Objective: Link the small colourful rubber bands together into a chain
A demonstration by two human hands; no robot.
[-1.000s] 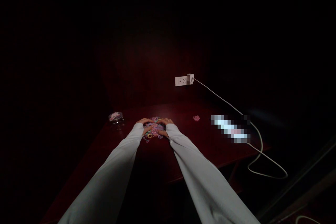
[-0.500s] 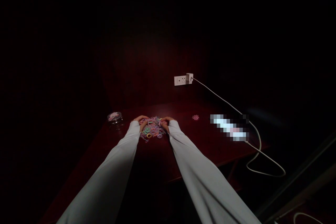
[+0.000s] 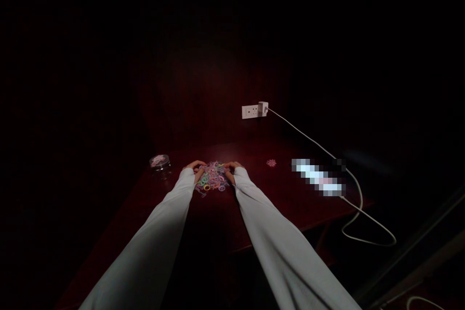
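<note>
A pile of small coloured bands (image 3: 213,180) in pink, purple, green and yellow lies on the dark red table (image 3: 286,203). My left hand (image 3: 196,168) rests at the pile's left edge, with its fingers curved and apart. At the right edge is my right hand (image 3: 231,170), its fingers also spread and touching the bands. Neither hand shows anything gripped. A small cluster of pink bands (image 3: 271,162) lies separately to the right of the pile.
A clear round container (image 3: 160,163) with a patterned lid stands at the left. On the right lies a bright, pixelated object (image 3: 317,177), with a white cable (image 3: 308,138) running to a charger (image 3: 263,108) in the wall socket (image 3: 250,112).
Both hands have shifted slightly at the sides of the pile, and the bands between them look more spread out. The other objects stay in place.
</note>
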